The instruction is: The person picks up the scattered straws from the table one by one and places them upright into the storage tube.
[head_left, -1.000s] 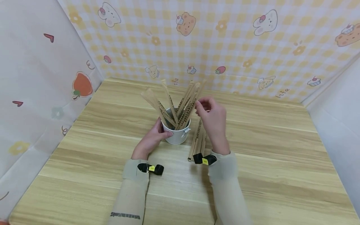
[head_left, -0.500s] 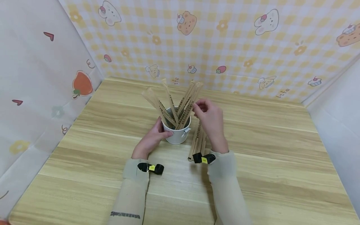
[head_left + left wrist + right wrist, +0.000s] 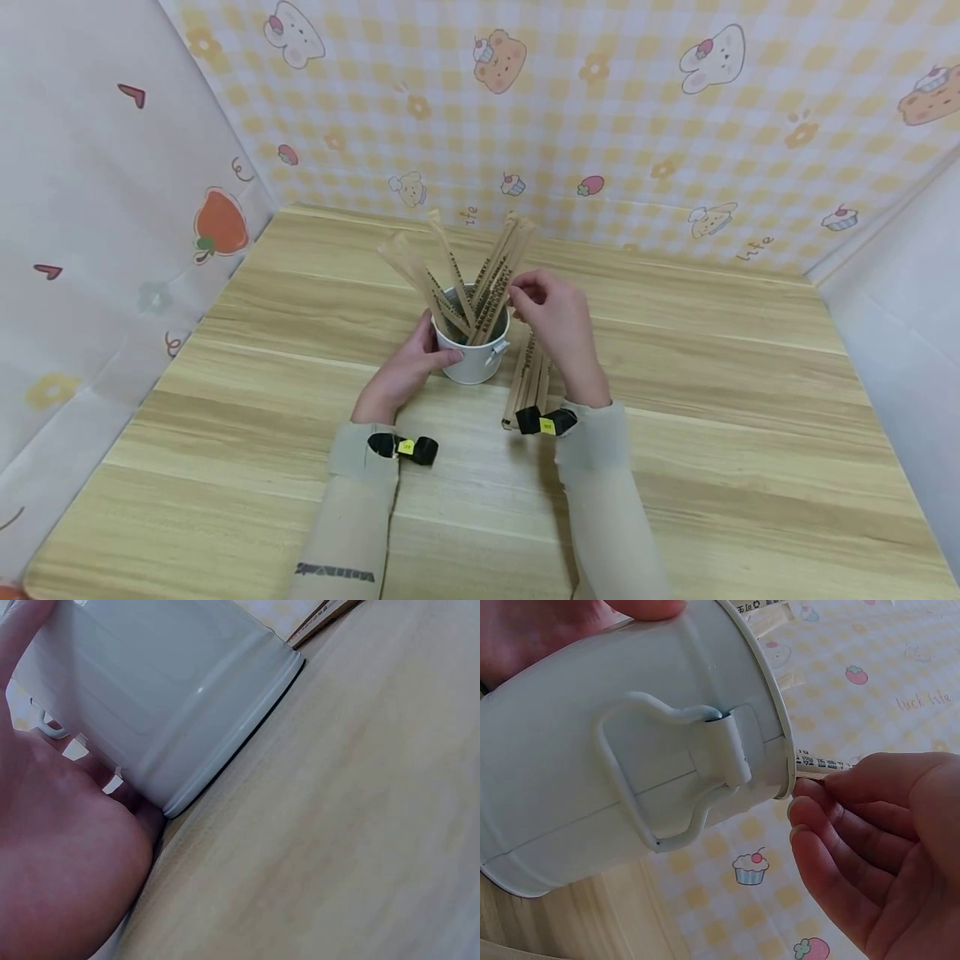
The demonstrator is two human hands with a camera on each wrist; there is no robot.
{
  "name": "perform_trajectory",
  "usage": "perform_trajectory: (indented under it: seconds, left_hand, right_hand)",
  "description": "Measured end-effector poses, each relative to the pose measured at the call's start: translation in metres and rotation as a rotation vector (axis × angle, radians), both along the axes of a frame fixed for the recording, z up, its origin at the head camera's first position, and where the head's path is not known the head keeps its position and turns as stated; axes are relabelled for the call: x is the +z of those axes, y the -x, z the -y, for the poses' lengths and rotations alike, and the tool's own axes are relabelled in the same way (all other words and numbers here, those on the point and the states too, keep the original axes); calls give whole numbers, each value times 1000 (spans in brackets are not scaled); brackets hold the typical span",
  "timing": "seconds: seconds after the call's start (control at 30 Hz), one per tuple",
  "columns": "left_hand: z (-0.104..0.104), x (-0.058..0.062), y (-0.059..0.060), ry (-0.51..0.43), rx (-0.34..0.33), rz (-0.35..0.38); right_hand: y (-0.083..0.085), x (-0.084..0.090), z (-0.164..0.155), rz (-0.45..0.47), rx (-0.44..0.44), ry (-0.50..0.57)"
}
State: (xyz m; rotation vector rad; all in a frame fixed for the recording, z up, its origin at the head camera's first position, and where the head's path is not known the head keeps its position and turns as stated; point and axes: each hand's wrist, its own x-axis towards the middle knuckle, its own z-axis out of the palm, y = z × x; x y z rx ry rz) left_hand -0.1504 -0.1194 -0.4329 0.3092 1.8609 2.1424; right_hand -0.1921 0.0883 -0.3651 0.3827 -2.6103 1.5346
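Note:
A small white metal bucket (image 3: 471, 367) stands upright on the table, with several long, thin sticks in printed brown paper wrappers (image 3: 456, 275) leaning out of it. My left hand (image 3: 405, 367) grips the bucket from its left side; in the left wrist view its palm (image 3: 67, 847) lies against the bucket wall (image 3: 187, 690). At the bucket's right rim my right hand (image 3: 558, 325) pinches a paper-wrapped stick (image 3: 821, 761) between thumb and fingers. The right wrist view shows the fingertips right beside the rim, and a looped handle (image 3: 630, 780) on the bucket's side.
More paper-wrapped sticks (image 3: 531, 379) lie in a bundle on the wooden table (image 3: 735, 400), right of the bucket and partly under the right wrist. A yellow checked cloth wall (image 3: 615, 108) rises behind the table, and a white one (image 3: 112, 208) at the left.
My right hand has moved down and slightly left toward the bucket's rim, and the stick it pinches has sunk deeper among the others. The left hand has kept its hold on the bucket.

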Motion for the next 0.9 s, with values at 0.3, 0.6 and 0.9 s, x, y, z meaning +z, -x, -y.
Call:
perform_trajectory:
  seconds: [0.3, 0.6, 0.9]
  left_hand:
    - [0, 1, -1, 16, 1, 2]
    - [0, 0, 1, 7, -2, -12]
    - [3, -18, 7, -2, -1, -13]
  right_hand:
    - [0, 1, -2, -7, 19, -15]
    - [5, 1, -18, 95, -66, 83]
    - [15, -18, -40, 175, -147, 83]
